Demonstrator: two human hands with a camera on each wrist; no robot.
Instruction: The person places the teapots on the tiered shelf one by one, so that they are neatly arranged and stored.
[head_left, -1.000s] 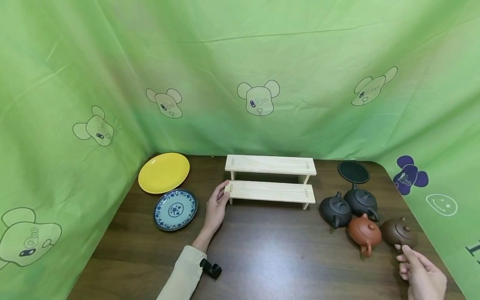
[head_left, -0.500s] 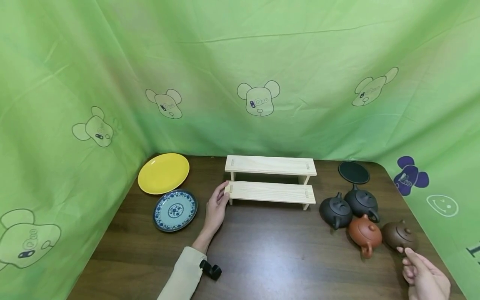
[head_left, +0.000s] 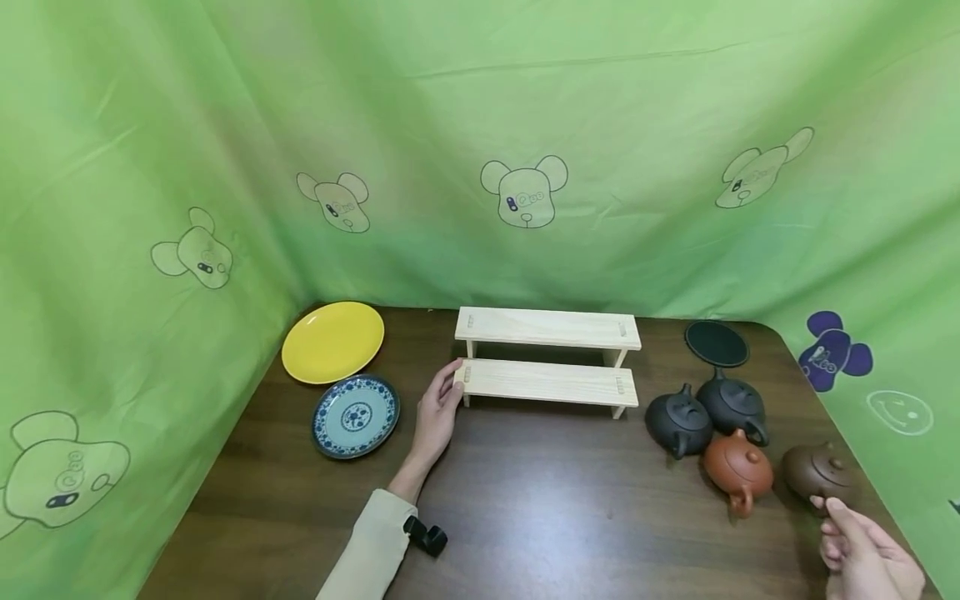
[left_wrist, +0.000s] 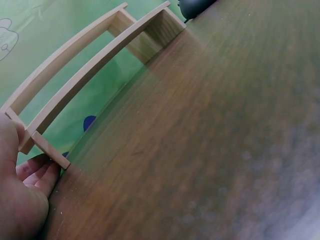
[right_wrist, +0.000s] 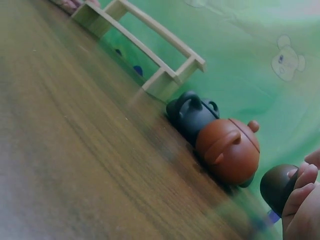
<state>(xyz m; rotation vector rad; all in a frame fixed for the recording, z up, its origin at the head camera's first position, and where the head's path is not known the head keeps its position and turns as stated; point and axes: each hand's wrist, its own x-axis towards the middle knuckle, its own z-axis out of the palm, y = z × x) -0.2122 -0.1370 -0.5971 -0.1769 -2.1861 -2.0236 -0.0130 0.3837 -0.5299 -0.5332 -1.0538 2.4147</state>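
Brown teapot point(head_left: 816, 473), one, lower right of the frame, lid on; its handle, at the pot's lower edge, is pinched by the right hand point(head_left: 866, 550), which lies below and to the right of the body. Long axis, handle to spout: judged to run up the frame, away from that hand, the spout being out of sight. Whether its base rests on the table point(head_left: 540, 517) or hangs just above, I cannot tell from where I stand. Wooden rack point(head_left: 547, 327), one, pale, two steps, centre of the frame, its length running left to right; the lower step point(head_left: 551, 381) lies up and to the left of the brown teapot, well apart. Left hand point(head_left: 437, 414): gripping the left end of that step, thumb and fingers about it; the right hand is much the nearer to the pots. Orange-red teapot point(head_left: 738, 465), one, just left of the brown, a narrow gap between. Left black teapot point(head_left: 677, 423) and right black teapot point(head_left: 731, 406), beyond it. A straight line from brown teapot to lower step crosses the orange-red and the left black.
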